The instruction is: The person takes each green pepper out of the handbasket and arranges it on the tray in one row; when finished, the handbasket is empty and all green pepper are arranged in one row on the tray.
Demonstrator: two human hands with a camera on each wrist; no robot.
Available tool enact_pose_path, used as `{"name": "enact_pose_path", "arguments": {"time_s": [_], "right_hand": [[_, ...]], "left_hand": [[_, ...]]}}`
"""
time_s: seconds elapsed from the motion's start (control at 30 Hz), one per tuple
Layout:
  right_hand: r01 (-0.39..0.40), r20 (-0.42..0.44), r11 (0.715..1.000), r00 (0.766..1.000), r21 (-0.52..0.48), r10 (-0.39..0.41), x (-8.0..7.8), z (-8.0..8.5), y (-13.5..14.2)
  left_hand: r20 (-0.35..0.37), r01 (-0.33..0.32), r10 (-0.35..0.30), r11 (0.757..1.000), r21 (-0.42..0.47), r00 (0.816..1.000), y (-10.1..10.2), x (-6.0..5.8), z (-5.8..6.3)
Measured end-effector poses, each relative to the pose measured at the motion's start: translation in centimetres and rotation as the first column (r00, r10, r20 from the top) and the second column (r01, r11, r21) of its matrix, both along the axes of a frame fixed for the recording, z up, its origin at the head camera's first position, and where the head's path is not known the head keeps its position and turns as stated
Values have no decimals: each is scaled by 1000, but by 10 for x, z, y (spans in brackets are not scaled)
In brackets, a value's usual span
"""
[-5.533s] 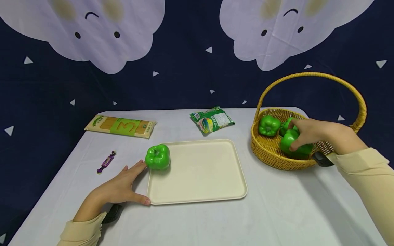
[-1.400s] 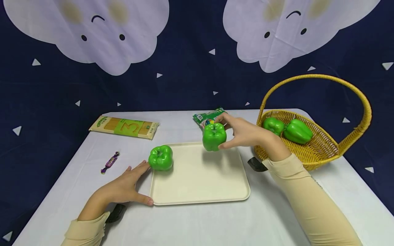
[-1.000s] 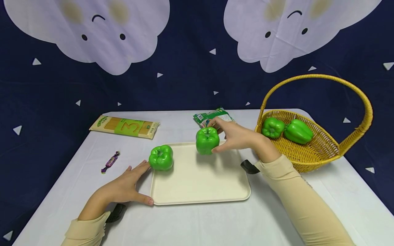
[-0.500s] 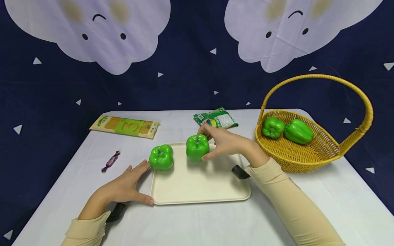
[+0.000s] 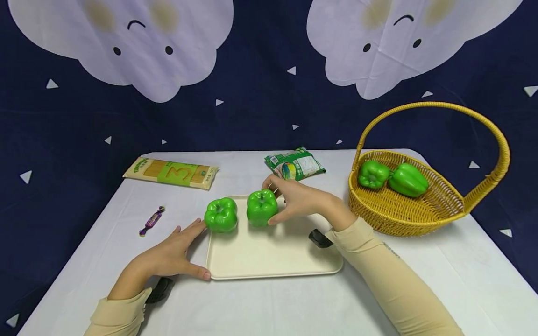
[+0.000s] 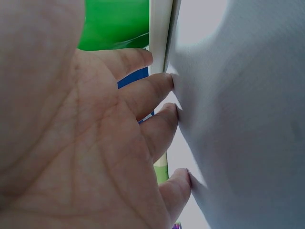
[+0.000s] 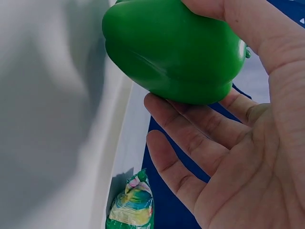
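My right hand [image 5: 300,200] pinches a green bell pepper [image 5: 261,209] between thumb and fingers, close over the cream tray [image 5: 273,261]. In the right wrist view the held bell pepper [image 7: 171,52] fills the upper middle, the fingertips under its side. Another green bell pepper [image 5: 221,215] sits on the tray's back left corner. My left hand [image 5: 170,254] lies spread at the tray's left edge, thumb at the front corner and fingertips by that pepper. In the left wrist view the left hand's fingers [image 6: 147,95] reach down to the white cloth beside the tray rim.
A yellow wicker basket [image 5: 403,228] with a tall handle stands at the right, holding two green bell peppers [image 5: 407,179]. Behind the tray lies a green snack packet [image 5: 296,164]. A noodle pack [image 5: 170,172] and a purple wrapped candy [image 5: 152,221] lie at the left.
My right hand has taken a bell pepper out of the basket, carried it left over the tray and lowered it beside the first pepper. The left hand has stayed at the tray's edge.
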State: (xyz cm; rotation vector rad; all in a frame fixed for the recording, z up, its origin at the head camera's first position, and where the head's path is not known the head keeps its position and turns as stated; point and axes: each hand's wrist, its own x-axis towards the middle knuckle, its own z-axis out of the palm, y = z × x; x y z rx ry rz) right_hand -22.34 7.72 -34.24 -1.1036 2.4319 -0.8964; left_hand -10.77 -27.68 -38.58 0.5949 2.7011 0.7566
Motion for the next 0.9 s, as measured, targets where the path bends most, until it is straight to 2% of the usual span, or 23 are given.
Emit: {"name": "enact_pose_path", "arguments": {"time_s": [0.9], "right_hand": [[-17, 5, 1000, 1000, 26, 16, 8, -2, -17]], "left_hand": [[6, -11, 11, 1000, -5, 1000, 0, 0, -1]]}}
